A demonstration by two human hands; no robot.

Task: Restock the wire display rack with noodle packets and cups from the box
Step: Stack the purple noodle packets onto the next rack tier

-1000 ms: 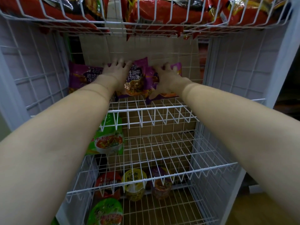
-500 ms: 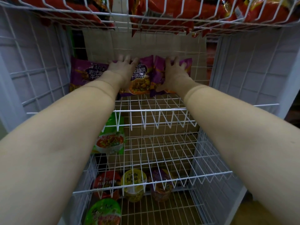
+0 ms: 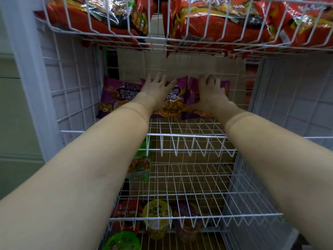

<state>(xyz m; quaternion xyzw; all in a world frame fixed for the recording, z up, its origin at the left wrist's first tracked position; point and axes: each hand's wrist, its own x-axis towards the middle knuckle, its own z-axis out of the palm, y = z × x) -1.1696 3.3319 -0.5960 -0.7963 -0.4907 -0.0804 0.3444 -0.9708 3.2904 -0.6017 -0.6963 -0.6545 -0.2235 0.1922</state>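
Note:
Three purple noodle packets stand along the back of the white wire rack's middle shelf [image 3: 187,135]. My left hand [image 3: 155,89] lies with spread fingers on the middle purple packet [image 3: 173,107]. My right hand [image 3: 210,94] presses on the right purple packet [image 3: 191,92], fingers reaching its top edge, thumb low at its left. The left purple packet [image 3: 117,94] leans in the back left corner, untouched. The box is not in view.
Red noodle packets [image 3: 207,24] fill the basket above. A green packet [image 3: 140,165] lies on the shelf below, at its left. At the bottom stand a red cup [image 3: 126,212], a yellow cup [image 3: 156,212], a purple cup [image 3: 185,212] and a green cup [image 3: 122,240].
Both hands have pushed the middle and right purple packets further back, so they stand side by side. The right packet has shifted a little to the right.

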